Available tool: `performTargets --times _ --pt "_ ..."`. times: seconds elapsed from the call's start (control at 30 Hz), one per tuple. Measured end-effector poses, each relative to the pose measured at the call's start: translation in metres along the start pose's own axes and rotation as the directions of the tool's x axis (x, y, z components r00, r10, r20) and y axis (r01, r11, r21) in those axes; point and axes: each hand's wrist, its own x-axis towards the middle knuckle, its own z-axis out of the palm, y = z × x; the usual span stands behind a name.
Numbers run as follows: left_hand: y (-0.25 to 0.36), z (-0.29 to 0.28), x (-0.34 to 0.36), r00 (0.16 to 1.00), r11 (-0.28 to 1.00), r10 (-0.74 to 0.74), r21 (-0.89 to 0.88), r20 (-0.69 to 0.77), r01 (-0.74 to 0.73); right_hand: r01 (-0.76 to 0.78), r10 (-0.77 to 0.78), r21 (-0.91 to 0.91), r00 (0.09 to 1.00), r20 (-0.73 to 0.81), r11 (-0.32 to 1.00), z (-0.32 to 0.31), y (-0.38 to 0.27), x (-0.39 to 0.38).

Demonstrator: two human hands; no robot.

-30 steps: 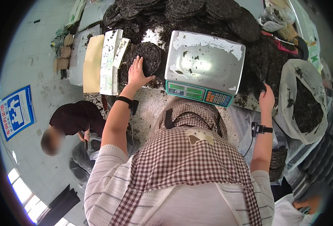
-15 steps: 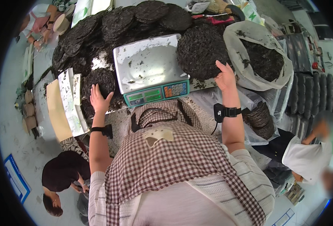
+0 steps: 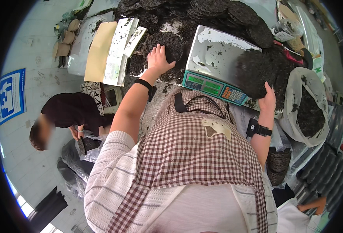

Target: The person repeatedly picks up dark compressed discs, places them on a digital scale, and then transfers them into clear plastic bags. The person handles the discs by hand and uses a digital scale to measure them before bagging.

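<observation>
A thin, dark round cake that looks like dried seaweed, smeared by motion, overlaps the right end of the scale's metal pan. My right hand grips its near right edge, thumb pointing up; the fingers beneath are mostly hidden. The teal digital scale has lit green displays and dark crumbs on its pan. To its left, my left hand lies with spread fingers on a smaller round seaweed cake. More dark seaweed lies just right of the gripped cake.
Piled seaweed cakes line the table's far side. An open white sack of loose seaweed stands at right. Cardboard and white strips lie left. A person in dark clothes bends at lower left; another in white is at lower right.
The view has swung left, shifting the scene rightward. My right hand has brought the larger cake from beside the scale further over its pan. My left hand stays on the smaller cake.
</observation>
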Motion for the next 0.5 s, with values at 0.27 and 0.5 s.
performTargets --times 0.27,0.5 --pt "0.032 0.002 0.006 0.994 0.997 -0.060 0.062 0.096 0.055 0.070 -0.069 -0.083 0.998 0.007 0.994 0.025 -0.004 -0.007" --pt "-0.065 -0.027 0.009 0.988 0.894 0.105 -0.425 -0.113 -0.144 0.061 -0.061 0.009 0.996 0.065 0.998 0.023 -0.018 -0.018"
